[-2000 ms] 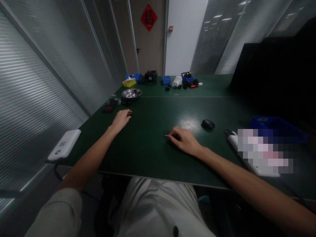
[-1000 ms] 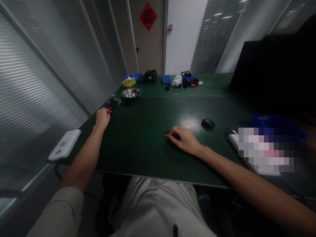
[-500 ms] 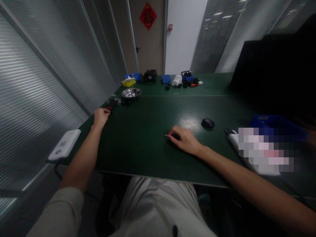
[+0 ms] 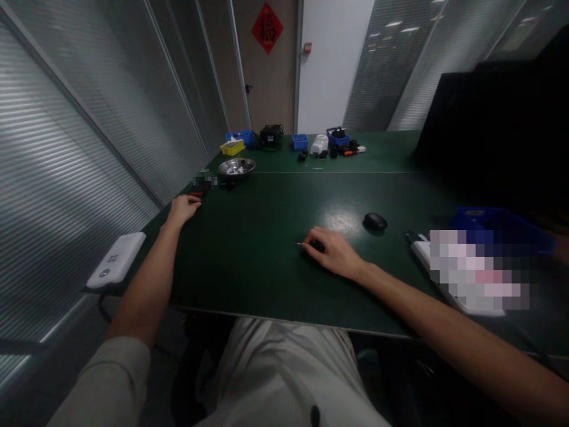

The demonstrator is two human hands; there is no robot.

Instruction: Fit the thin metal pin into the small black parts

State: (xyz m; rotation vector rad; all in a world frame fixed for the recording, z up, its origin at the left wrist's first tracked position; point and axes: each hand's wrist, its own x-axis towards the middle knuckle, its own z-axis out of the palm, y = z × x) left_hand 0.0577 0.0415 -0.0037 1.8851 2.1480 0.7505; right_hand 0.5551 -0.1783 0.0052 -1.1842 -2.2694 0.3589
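My left hand rests at the table's left edge, fingers pinched together. Just beyond its fingertips lies a dark item with a red part, partly covered by the hand. Whatever the fingers pinch is hidden or too small to make out. In the middle of the green table, my right hand lies with its fingers curled around a small tool with a thin silver tip, which points left. Dark shadow or handle shows inside the curl, so the tool's exact kind is unclear. A black computer mouse is to the right of this hand.
A metal bowl with small pieces stands beyond my left hand. Blue bins, a yellow tray and black parts line the back. At right are a dark monitor, a blue bin and a blurred-out white item. A white device sits front left.
My left hand has shifted very slightly, its fingertips a little further right. The right hand and its tool stay in place.
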